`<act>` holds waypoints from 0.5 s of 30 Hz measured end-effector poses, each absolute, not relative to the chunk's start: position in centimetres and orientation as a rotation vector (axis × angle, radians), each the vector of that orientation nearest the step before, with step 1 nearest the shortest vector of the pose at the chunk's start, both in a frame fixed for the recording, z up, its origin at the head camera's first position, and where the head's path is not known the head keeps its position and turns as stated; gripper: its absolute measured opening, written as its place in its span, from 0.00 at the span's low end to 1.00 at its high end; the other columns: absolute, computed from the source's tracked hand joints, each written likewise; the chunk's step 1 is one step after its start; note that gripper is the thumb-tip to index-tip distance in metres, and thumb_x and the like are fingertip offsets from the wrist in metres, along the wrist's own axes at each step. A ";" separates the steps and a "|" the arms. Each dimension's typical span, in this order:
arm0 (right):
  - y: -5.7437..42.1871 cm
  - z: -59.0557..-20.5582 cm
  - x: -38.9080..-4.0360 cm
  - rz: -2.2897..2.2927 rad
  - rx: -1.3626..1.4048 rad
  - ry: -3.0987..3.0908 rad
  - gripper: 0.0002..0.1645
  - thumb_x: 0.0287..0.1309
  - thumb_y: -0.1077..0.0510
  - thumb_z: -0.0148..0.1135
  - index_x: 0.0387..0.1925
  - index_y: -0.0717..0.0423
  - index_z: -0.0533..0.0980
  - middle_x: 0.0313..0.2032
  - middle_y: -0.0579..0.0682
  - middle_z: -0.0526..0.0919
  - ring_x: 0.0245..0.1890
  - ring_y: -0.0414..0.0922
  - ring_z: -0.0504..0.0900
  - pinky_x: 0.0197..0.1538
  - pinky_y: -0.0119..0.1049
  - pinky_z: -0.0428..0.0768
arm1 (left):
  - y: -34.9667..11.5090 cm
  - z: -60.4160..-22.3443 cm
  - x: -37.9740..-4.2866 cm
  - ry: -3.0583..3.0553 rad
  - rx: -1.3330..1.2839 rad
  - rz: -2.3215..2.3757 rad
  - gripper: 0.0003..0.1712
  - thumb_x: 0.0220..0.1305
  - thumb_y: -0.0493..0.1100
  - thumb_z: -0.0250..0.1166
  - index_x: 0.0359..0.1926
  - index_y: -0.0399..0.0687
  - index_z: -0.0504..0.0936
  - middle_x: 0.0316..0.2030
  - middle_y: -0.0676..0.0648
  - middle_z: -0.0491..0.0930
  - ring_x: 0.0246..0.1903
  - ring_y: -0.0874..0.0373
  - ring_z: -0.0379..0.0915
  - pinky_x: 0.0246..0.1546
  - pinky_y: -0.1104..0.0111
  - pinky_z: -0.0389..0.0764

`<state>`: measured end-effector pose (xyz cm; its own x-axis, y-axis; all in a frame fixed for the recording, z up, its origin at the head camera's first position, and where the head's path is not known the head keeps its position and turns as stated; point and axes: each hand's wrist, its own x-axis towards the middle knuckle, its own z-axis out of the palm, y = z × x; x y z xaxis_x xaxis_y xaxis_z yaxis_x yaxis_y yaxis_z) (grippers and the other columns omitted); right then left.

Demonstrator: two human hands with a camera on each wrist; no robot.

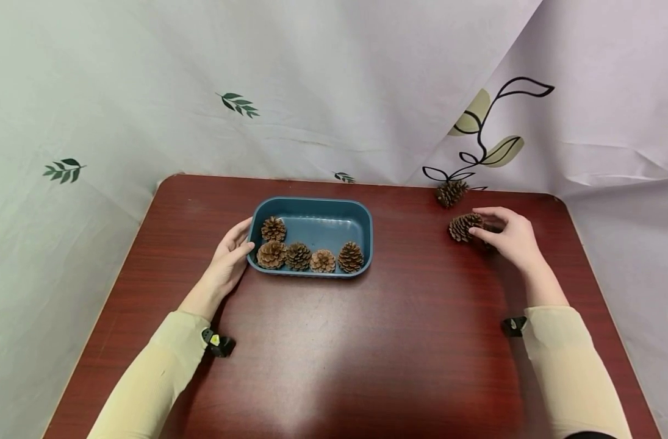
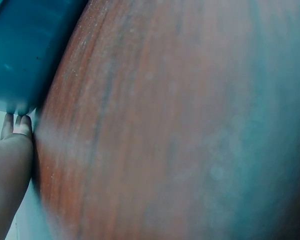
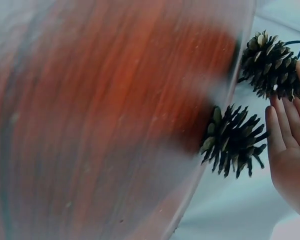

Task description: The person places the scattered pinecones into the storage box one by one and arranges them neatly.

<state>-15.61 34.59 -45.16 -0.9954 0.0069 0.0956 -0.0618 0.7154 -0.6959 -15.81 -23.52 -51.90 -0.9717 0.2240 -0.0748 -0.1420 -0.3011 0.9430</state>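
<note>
My right hand (image 1: pixel 509 239) holds a brown pine cone (image 1: pixel 464 227) between thumb and fingers at the right side of the table. In the right wrist view this pine cone (image 3: pixel 270 67) looks raised off the tabletop. Beneath the hand, partly hidden, is a second pine cone (image 3: pixel 233 142). Another pine cone (image 1: pixel 451 194) lies near the back edge. My left hand (image 1: pixel 229 259) rests against the left end of a blue plastic container (image 1: pixel 312 274), its fingers extended along the outer wall and the thumb at the rim. Several pine cones (image 1: pixel 298 256) sit inside, along the front and left.
The reddish-brown wooden table (image 1: pixel 323 353) has rounded back corners. A pale cloth (image 1: pixel 339 79) with printed leaves hangs right behind it. Black wrist cameras (image 1: pixel 219 343) are strapped over light sleeves (image 1: pixel 152 372).
</note>
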 end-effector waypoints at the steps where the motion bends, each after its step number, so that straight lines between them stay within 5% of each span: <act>1: 34.4 -45.1 -15.7 1.164 0.051 -2.816 0.26 0.62 0.61 0.76 0.61 0.62 0.82 0.43 0.15 0.74 0.39 0.08 0.75 0.41 0.09 0.74 | -23.5 -51.9 -15.8 1.699 0.100 2.366 0.33 0.79 0.28 0.52 0.80 0.47 0.63 0.65 0.64 0.78 0.66 0.70 0.72 0.61 0.76 0.77; 6: 33.5 -44.7 -15.9 1.204 0.078 -2.787 0.26 0.62 0.63 0.76 0.61 0.63 0.82 0.45 0.18 0.77 0.40 0.09 0.76 0.43 0.09 0.76 | -23.4 -51.7 -15.7 1.683 0.090 2.377 0.33 0.78 0.26 0.50 0.79 0.47 0.64 0.64 0.64 0.78 0.66 0.71 0.73 0.61 0.77 0.77; 10: 32.6 -44.2 -16.1 1.201 0.091 -2.788 0.26 0.62 0.62 0.76 0.61 0.61 0.83 0.52 0.40 0.86 0.41 0.11 0.77 0.46 0.10 0.76 | -23.4 -51.7 -15.7 1.673 0.085 2.386 0.33 0.78 0.26 0.50 0.79 0.47 0.64 0.64 0.64 0.79 0.66 0.71 0.73 0.61 0.77 0.76; 15: 31.3 -43.8 -16.4 1.171 0.131 -2.781 0.26 0.61 0.63 0.77 0.61 0.60 0.84 0.58 0.61 0.85 0.41 0.12 0.77 0.49 0.13 0.77 | -23.4 -51.7 -15.7 1.678 0.081 2.384 0.33 0.78 0.26 0.50 0.79 0.47 0.63 0.64 0.64 0.78 0.66 0.71 0.72 0.61 0.77 0.76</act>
